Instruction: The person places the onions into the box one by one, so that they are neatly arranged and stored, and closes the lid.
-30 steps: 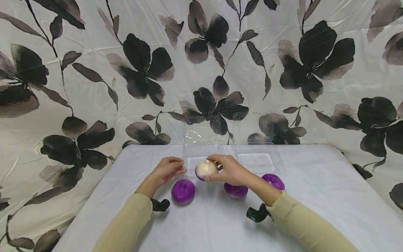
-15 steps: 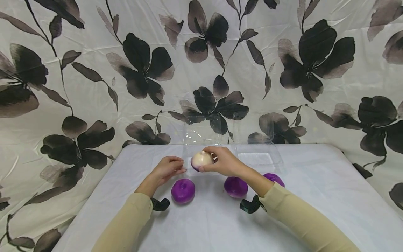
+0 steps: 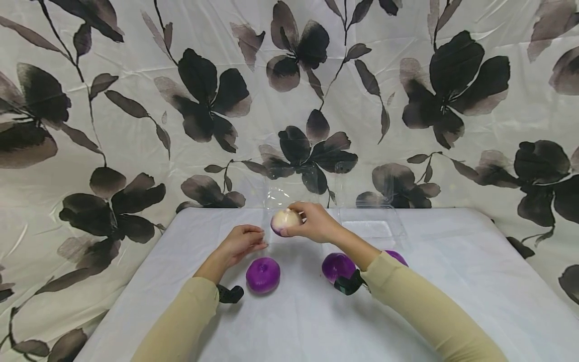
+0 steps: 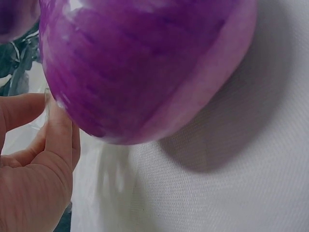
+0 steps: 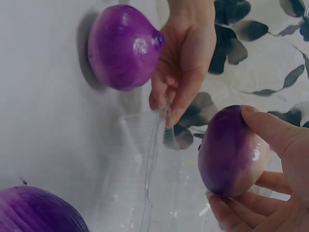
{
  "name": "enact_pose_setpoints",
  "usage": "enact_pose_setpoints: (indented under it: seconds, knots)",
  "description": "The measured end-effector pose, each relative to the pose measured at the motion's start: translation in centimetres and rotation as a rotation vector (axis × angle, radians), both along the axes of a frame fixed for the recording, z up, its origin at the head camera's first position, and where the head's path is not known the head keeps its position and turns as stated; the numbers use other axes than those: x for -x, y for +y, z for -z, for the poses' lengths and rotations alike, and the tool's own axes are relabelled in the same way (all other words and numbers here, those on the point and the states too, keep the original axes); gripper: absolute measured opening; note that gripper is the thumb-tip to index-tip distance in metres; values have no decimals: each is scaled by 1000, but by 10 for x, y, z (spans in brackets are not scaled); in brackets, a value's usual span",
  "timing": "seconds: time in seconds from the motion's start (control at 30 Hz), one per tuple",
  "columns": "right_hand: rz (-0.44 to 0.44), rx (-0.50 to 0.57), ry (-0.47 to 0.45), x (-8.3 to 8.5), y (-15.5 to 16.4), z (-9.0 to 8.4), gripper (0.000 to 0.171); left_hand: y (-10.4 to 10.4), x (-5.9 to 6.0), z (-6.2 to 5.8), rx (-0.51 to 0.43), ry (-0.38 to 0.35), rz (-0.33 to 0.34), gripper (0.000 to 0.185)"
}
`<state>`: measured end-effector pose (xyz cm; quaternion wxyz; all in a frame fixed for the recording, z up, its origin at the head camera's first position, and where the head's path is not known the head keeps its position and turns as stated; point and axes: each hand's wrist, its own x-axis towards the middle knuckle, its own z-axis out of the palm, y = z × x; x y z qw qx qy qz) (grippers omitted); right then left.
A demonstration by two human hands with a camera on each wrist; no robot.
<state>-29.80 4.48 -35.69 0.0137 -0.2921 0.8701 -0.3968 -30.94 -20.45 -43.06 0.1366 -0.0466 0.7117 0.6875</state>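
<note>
- Nearest on the white table [image 3: 289,322]: three red onions lying loose. One [image 3: 263,274] sits just in front of the left hand, one [image 3: 336,266] sits by the right forearm, and a third [image 3: 398,257] peeks out behind that sleeve.
- Fourth onion [image 3: 285,221], the pale-topped one, is up off the table in the right hand's [image 3: 312,223] grip, fingers and thumb curled round it. So that's four onions, and only this one is in the air.
- Key relation: the held onion hangs right over the near-left edge of the clear plastic clamshell container [image 3: 291,229], with the open tray just beyond and below it. Its root-to-tip axis looks tilted, pale end up.
- Left hand [image 3: 239,244] is closer to that container edge; in the right wrist view its fingers [image 5: 164,96] pinch the thin rim.
- A second clear tray [image 3: 368,226] sits further right, just beside the first. Can't tell if the two are joined.
- Floral curtain [image 3: 135,100] at the back.
</note>
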Motion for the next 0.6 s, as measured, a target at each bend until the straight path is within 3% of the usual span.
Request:
enact_pose_setpoints:
  seconds: [0.6]
  knots:
    - [133, -65, -50, 31, -24, 10, 55, 2, -2, -2, 28, 4, -6, 40]
